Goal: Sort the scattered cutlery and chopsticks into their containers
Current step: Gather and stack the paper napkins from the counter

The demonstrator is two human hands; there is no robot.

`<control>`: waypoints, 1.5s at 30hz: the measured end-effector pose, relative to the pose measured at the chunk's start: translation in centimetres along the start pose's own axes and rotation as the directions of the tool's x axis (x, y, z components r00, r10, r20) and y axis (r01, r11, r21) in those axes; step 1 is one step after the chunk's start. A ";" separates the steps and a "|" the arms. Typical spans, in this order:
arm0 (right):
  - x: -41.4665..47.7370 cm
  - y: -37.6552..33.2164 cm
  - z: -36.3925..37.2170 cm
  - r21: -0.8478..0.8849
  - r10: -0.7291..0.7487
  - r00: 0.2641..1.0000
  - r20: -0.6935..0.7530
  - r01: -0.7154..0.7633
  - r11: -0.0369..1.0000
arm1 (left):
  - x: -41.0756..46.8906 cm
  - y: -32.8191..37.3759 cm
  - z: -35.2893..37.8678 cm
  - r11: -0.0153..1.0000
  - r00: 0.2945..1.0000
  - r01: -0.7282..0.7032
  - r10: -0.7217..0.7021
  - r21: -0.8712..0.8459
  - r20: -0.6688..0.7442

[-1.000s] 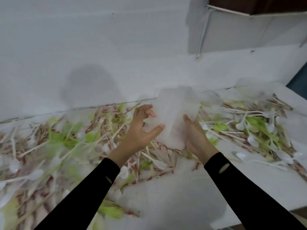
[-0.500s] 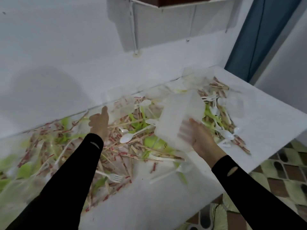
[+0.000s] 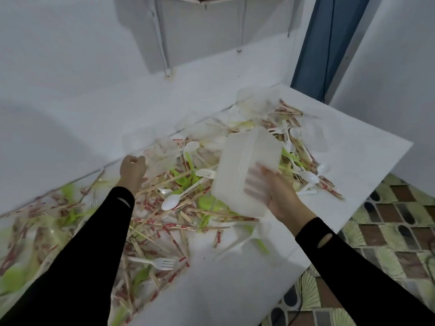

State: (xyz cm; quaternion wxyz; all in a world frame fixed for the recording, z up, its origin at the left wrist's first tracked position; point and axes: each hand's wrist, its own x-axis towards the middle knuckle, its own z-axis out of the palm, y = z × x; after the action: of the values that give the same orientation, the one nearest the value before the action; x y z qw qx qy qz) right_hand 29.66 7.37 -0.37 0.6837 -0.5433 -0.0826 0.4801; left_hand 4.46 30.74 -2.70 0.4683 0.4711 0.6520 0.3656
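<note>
Head view: right hand (image 3: 280,196) holds one frosted container (image 3: 247,165).

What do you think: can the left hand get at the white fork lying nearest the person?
Probably yes: the white fork lies uncovered on top of chopsticks, and the left hand need only draw back.

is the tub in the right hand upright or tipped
Tipped: the translucent tub leans steeply to one side, gripped in the right hand.
</note>
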 end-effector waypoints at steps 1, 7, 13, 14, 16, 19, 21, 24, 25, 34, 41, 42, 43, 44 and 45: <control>-0.1 0.2 0.4 0.001 0.000 1.000 0.007 0.000 1.000 | -0.3 -0.2 -0.3 0.995 0.995 -0.098 0.099 0.034 -0.022; -0.1 1.5 3.9 0.003 0.020 0.996 0.089 -0.020 1.000 | -2.1 -1.8 -2.7 0.857 0.872 -0.488 0.485 0.164 0.061; 0.0 2.6 6.3 -0.028 0.050 0.985 0.163 -0.046 0.999 | -3.2 -2.2 -6.0 0.368 0.515 -0.699 0.854 0.613 0.076; -0.1 2.8 6.4 -0.031 0.057 0.983 0.176 -0.052 0.998 | -3.1 -2.4 -6.6 0.288 0.460 -0.667 0.885 0.688 0.075; -0.2 2.8 6.7 -0.039 0.065 0.979 0.193 -0.059 0.998 | -3.3 -2.1 -7.3 0.231 0.368 -0.613 0.930 0.756 0.014; -0.2 2.7 6.7 -0.041 0.041 0.978 0.205 -0.033 0.999 | -5.0 -0.5 -6.7 0.295 0.357 -0.667 0.932 0.684 -0.054; -0.2 2.3 6.7 -0.031 0.027 0.970 0.241 -0.020 0.999 | -7.3 1.0 -5.3 0.419 0.457 -0.757 0.888 0.501 -0.053; 0.3 1.3 7.0 -0.002 0.009 0.947 0.320 -0.009 1.000 | -10.9 2.3 -2.1 0.469 0.513 -0.809 0.858 0.354 0.034; 0.6 1.1 7.1 0.020 -0.006 0.945 0.328 -0.001 1.000 | -11.8 2.4 -1.0 0.464 0.512 -0.819 0.857 0.337 0.065; 3.2 -2.0 4.9 0.162 -0.101 0.864 0.494 0.023 0.986 | -15.3 6.2 9.3 0.682 0.684 -0.729 0.725 0.053 0.081; 11.0 -8.2 -1.9 0.048 -0.110 0.947 0.303 0.100 0.994 | -17.3 9.5 19.3 0.690 0.687 -0.723 0.718 0.010 0.111; 12.9 -9.4 -3.6 0.036 -0.099 0.958 0.267 0.093 0.995 | -17.8 10.0 21.6 0.681 0.675 -0.732 0.727 -0.010 0.125; 13.8 -10.6 -4.8 0.022 -0.080 0.969 0.235 0.077 0.997 | -18.1 10.5 23.3 0.670 0.659 -0.741 0.737 -0.037 0.150; 14.5 -11.7 -5.8 0.010 -0.067 0.979 0.195 0.067 0.998 | -18.2 10.9 24.8 0.654 0.635 -0.753 0.751 -0.073 0.181; 15.3 -13.2 -7.2 0.007 -0.044 0.986 0.163 0.043 0.999 | -18.4 11.5 26.8 0.642 0.612 -0.757 0.761 -0.118 0.213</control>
State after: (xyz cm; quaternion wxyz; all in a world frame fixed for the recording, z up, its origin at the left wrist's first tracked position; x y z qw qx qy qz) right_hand 49.78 14.67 1.41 0.6859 -0.4992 -0.1494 0.5080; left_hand 35.36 17.37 4.87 0.3495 0.7397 0.3259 0.4738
